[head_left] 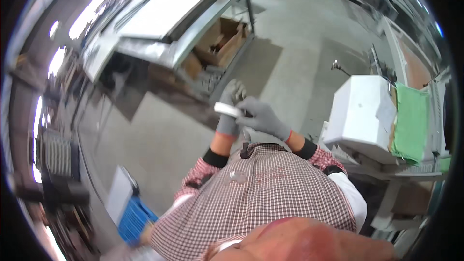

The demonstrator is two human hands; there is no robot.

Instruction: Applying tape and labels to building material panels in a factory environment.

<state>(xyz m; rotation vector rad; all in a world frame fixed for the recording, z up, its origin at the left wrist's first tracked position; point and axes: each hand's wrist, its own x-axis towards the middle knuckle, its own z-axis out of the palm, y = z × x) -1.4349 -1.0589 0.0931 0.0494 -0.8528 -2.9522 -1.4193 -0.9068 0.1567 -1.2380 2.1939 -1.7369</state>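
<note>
Left grip (234,92): in a grey glove, just above the middle of the view, fingertips toward 12 o'clock; the fingers look bent but are blurred, so I cannot tell whether they are apart or together.
White band (226,109): near the middle of the view, lying across the left glove on the wrist side of its fingers; its far side is hidden, so I cannot tell whether it closes all the way round.
Right grip (263,117): also grey-gloved, coming in from 4 o'clock, its fingertips bunched at the band's 3 o'clock end; whether they are clamped on it I cannot tell.
Cuffs: orange-red glove edges on both wrists, with black bands at the ends of the checked sleeves.
Checked apron (270,183): fills the view at 6 o'clock, below both forearms.
Desk (176,5): at 11 o'clock, white-topped on a grey metal frame, well apart from the gloves.
Cardboard box (229,50): open, on the level beneath the desk, toward 12 o'clock.
White box (357,108): at 3 o'clock, with angled faces.
Green cloth (410,125): hanging just beside the white box, farther out at 3 o'clock.
Blue crate (135,218): between 7 and 8 o'clock, slatted, near a pale panel (118,194).
</note>
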